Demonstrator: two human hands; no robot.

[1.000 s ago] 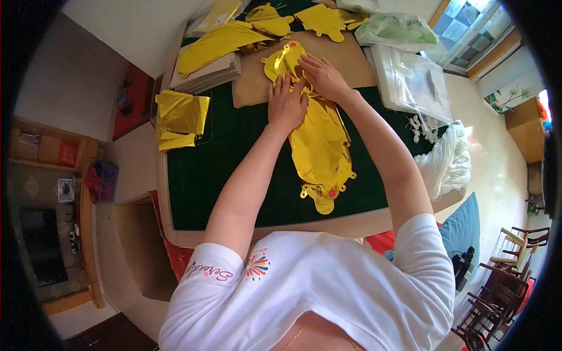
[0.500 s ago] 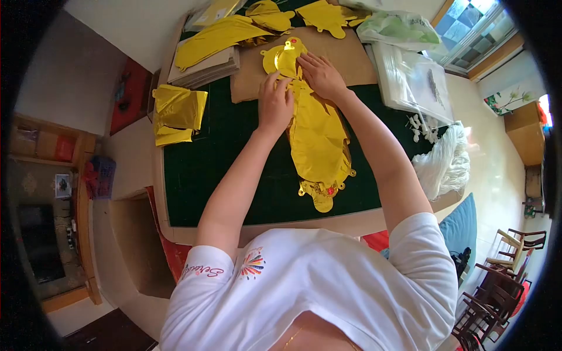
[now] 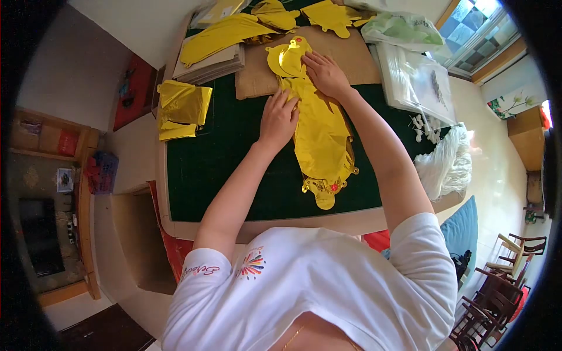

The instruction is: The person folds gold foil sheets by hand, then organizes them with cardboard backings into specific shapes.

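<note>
Gold foil balloons (image 3: 321, 131), flat and uninflated, lie lengthwise over the green tabletop and a cardboard sheet. A rounded end with a red spot is at the far side; another end with tabs and a red spot is near me. My left hand (image 3: 278, 120) rests at the left edge of the foil below the rounded end, its fingers slightly bent and apart on the surface. On the right side, my right hand (image 3: 329, 77) lies with its fingers stretched out over the foil near the rounded end. Whether either thumb is under the foil is hidden.
A folded gold foil piece (image 3: 182, 110) lies at the left. More gold foil (image 3: 231, 36) covers a stack of boards (image 3: 213, 65). At the right are clear plastic bags (image 3: 414, 79) and a bundle of white string (image 3: 445, 164). Brown cardboard (image 3: 252, 79) lies at the back.
My left hand has moved down the left edge of the foil, toward me, and its fingers have flattened somewhat. My right hand stays at nearly the same place on the foil.
</note>
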